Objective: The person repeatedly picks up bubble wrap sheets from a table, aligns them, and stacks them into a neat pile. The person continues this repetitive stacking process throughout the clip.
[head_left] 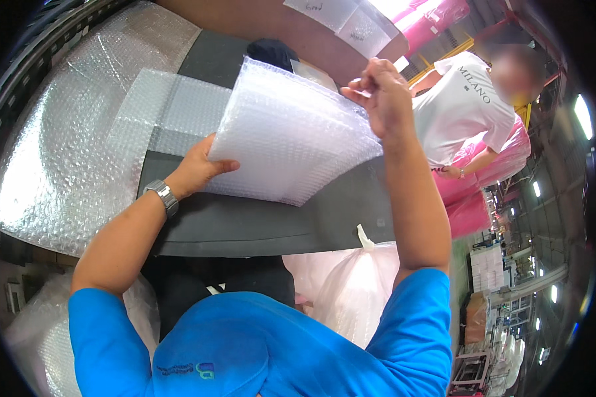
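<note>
My left hand (198,167) grips the lower left edge of a stack of clear bubble wrap bags (285,142), with the thumb lying across its front. The stack is tilted up above the dark grey table top (271,225), and its right side bends. My right hand (381,92) is raised beside the upper right edge of the stack. Its fingers are bent and partly spread, and I see nothing held in them. Behind the stack, more flat bubble wrap pieces (189,106) lie on the table.
A large bubble wrap sheet (66,139) covers the table's left side. A dark cloth item (271,51) sits at the back. Below the front edge hangs a pale plastic bag (351,298). A person in a white shirt (467,109) stands at the right, near pink wrapped rolls (503,162).
</note>
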A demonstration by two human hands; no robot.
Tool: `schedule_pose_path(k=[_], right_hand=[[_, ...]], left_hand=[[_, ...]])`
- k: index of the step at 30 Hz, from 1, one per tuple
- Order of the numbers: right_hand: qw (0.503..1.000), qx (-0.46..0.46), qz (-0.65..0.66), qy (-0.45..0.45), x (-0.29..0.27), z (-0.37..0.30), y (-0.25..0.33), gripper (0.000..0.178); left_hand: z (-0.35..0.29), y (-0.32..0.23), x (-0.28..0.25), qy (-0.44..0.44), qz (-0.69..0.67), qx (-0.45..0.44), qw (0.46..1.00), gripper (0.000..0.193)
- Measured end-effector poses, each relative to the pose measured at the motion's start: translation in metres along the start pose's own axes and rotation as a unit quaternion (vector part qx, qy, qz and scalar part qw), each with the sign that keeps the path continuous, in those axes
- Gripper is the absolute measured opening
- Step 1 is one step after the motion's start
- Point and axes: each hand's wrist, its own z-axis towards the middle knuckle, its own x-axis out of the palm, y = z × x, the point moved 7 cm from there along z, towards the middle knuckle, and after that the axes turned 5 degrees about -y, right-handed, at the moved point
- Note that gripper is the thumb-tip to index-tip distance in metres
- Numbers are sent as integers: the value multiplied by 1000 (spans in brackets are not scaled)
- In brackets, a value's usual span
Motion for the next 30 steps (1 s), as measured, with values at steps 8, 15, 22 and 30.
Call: schedule_pose_path(k=[8,15,22,30], right_hand=[[916,-146,-318,198,36,-14,-1,20],[987,-27,-107,114,27,3,18,26],[795,-351,-402,287,133,-51,27,31],[953,-141,-216,160,112,-8,42,37]], left_hand=[[-4,0,3,1,8,18,1000,48],[-4,-7,6,7,29,28,999,44],[-5,-3,5,11,25,13,1000,45],[-3,0,9,17,47,38,998,46]])
